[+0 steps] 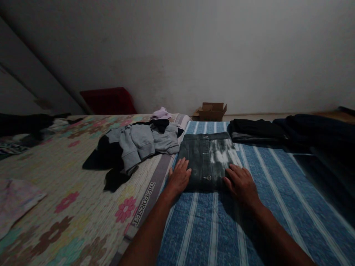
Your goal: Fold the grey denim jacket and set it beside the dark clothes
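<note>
- 1 floral sheet [55, 192]: left half of bed.
- 1 blue striped blanket [277, 192]: right half, under your arms.
- 1 loose heap of grey & black clothes [138, 146]: on floral side, unfolded, prob. left to do.
- Dark folded garments [257, 129]: far right, count unclear.
- 1 denim garment [208, 160]: buttoned, folded to a rectangle on the blanket, looks done.
- Your left hand [179, 177] & right hand [242, 183]: apart, flat, palms down on its near corners, gripping nothing.
- 1 cardboard box [212, 111]: by wall.

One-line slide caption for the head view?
Left hand and right hand rest flat on a folded denim garment on a blue striped blanket.
</note>
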`<state>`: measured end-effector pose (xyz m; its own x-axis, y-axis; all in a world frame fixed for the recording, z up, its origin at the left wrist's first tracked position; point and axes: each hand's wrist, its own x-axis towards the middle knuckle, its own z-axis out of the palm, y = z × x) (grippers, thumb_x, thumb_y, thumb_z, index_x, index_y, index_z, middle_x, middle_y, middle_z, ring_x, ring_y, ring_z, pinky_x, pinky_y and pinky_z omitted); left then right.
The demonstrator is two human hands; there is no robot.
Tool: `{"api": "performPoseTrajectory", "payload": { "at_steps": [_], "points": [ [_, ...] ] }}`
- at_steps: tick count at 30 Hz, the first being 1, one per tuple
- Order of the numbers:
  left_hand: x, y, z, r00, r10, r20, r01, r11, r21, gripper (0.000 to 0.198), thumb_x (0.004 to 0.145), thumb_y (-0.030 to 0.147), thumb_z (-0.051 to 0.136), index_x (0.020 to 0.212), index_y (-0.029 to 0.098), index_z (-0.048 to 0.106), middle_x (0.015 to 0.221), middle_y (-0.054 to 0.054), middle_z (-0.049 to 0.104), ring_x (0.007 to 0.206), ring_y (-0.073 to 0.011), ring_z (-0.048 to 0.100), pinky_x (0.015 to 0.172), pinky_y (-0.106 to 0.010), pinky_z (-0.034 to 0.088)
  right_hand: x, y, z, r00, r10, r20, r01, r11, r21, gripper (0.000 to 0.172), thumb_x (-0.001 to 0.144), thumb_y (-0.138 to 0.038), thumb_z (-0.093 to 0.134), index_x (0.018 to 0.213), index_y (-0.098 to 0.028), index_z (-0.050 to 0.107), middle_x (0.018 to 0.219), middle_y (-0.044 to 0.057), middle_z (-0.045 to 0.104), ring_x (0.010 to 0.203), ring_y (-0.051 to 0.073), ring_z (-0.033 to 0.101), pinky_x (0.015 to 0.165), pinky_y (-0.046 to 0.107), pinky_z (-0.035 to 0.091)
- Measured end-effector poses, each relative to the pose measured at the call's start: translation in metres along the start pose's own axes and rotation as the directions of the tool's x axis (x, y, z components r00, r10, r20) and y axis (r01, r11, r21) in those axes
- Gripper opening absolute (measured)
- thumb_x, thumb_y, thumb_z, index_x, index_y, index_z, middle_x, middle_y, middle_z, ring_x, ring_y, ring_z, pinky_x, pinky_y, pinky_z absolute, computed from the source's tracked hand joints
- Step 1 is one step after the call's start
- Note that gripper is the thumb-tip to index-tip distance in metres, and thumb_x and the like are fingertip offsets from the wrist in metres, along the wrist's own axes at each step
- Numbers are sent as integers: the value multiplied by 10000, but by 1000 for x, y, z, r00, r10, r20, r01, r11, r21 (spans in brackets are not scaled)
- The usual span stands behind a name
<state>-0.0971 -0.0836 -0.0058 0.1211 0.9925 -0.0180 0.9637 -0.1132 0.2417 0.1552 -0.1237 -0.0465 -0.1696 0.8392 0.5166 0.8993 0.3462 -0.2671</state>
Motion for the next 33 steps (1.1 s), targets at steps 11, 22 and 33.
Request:
{"api": "performPoseTrajectory", "payload": {
  "at_steps": [11, 22, 33],
  "points": [
    [0, 2, -7, 999, -19, 46, 18, 1000, 17, 479, 962, 319, 307, 1412, 171, 380, 1544, -120, 277, 1431, -253, 207, 1095, -506, 285, -4, 0, 9, 997, -40, -65, 35, 996, -80, 346, 944, -331, 410, 1142, -139, 619, 1257, 139, 596, 1190, 270, 509, 1056, 451, 309],
    [56, 53, -19, 998, 59, 33, -62, 994, 95, 570, 955, 463, 282, 1415, 138, 370, 1558, -157, 212, 1443, -278, 149, 1124, -524, 175, -6, 0, 22, 970, -127, -209, 102, 987, -126, 300, 944, -300, 432, 1138, -147, 603, 1219, 141, 620, 1156, 281, 553, 1028, 475, 353],
    [77, 51, -10, 994, 10, 112, -23, 993, 114, 743, 910, 607, 222, 1482, 136, 267, 1572, -180, 92, 1447, -330, 48, 1103, -596, 122, -6, -6, 27, 957, -106, -270, 85, 992, -88, 282, 918, -250, 458, 1119, -135, 619, 1201, 150, 630, 1154, 292, 561, 1025, 498, 360]
  ]
}}
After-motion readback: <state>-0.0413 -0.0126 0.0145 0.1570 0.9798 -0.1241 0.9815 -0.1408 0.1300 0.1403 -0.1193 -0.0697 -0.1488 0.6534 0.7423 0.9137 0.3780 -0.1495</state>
